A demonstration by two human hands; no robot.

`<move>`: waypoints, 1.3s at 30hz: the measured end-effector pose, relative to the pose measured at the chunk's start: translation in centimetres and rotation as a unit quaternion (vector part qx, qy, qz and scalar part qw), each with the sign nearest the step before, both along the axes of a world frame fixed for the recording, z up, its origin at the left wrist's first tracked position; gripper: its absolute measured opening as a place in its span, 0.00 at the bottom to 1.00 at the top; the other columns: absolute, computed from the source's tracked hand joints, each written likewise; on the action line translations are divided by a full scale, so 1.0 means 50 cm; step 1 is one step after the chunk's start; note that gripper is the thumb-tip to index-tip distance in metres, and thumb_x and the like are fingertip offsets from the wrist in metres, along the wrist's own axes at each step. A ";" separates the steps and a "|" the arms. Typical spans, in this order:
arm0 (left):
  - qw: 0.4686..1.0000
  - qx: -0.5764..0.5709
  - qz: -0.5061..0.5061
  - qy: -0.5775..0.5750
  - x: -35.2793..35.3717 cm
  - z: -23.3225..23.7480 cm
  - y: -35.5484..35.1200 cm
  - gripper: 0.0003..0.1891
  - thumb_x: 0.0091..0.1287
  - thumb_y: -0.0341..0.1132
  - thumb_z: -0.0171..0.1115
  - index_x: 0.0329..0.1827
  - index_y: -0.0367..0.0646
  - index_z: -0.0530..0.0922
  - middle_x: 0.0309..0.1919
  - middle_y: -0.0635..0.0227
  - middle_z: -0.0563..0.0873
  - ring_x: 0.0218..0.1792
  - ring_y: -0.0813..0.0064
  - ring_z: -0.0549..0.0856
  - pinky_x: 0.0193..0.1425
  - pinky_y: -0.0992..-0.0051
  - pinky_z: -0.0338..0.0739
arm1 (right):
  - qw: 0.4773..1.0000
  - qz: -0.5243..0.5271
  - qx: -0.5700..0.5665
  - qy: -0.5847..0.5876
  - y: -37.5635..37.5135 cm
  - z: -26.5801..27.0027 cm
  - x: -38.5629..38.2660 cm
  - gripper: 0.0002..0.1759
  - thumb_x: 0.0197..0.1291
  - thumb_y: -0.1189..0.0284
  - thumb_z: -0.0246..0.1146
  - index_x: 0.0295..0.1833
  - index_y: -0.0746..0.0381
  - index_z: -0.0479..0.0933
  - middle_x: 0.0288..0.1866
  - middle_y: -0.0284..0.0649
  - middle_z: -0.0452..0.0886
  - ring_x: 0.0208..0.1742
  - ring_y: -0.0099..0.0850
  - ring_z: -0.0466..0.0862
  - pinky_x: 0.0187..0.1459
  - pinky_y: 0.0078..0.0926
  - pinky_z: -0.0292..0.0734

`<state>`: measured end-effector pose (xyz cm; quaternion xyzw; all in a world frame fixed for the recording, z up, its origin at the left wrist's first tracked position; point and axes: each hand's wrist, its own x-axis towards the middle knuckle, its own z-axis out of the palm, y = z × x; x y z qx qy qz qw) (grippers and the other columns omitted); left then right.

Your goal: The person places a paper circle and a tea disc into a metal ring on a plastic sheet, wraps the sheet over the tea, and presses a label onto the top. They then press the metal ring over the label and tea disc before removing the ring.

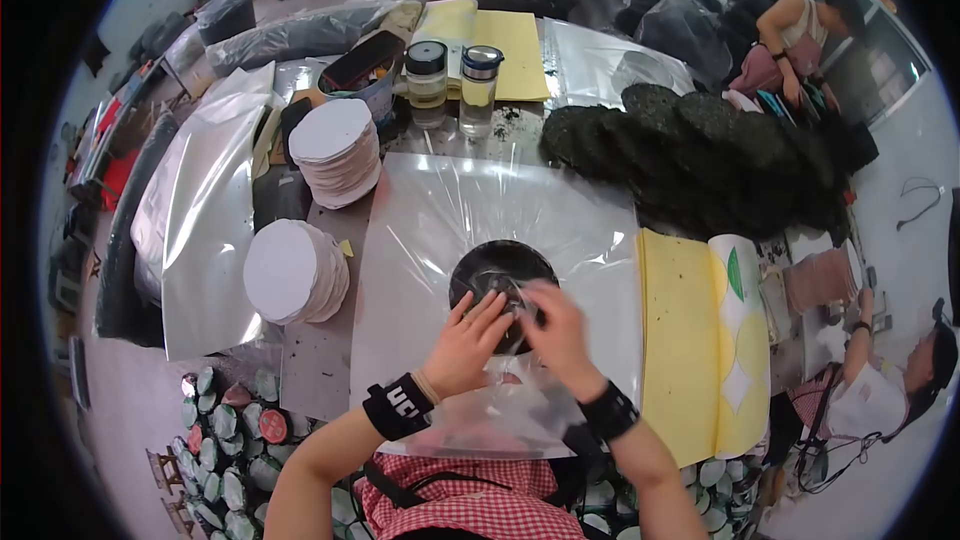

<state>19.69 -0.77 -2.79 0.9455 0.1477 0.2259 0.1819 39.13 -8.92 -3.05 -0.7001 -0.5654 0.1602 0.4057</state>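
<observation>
On the table a clear plastic sheet point(410, 240) lies spread out, creased toward a round black disc point(500, 265) at its middle. My left hand point(472, 338) rests on the disc's lower left edge with its fingers stretched out and slightly apart. Beside it, my right hand point(555, 328) is at the disc's right edge, its fingers bent and blurred by motion; what they hold, if anything, cannot be made out. Both wrists wear black bands.
Two stacks of white paper discs point(282, 270) stand left. Two jars point(478, 90) are behind the sheet. Dark round cakes point(660, 150) are piled back right, yellow sheets point(680, 340) right. Co-workers point(800, 40) sit at the right. Wrapped bundles point(230, 420) lie below left.
</observation>
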 end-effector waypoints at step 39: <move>0.891 -0.378 0.057 -0.244 0.072 0.019 0.071 0.28 0.49 0.42 0.83 0.50 0.39 0.83 0.49 0.58 0.80 0.58 0.57 0.79 0.63 0.59 0.74 | 0.946 0.253 0.198 -0.053 0.071 -0.011 0.044 0.32 0.69 0.49 0.55 0.62 0.67 0.75 0.56 0.54 0.82 0.58 0.50 0.82 0.64 0.43 0.71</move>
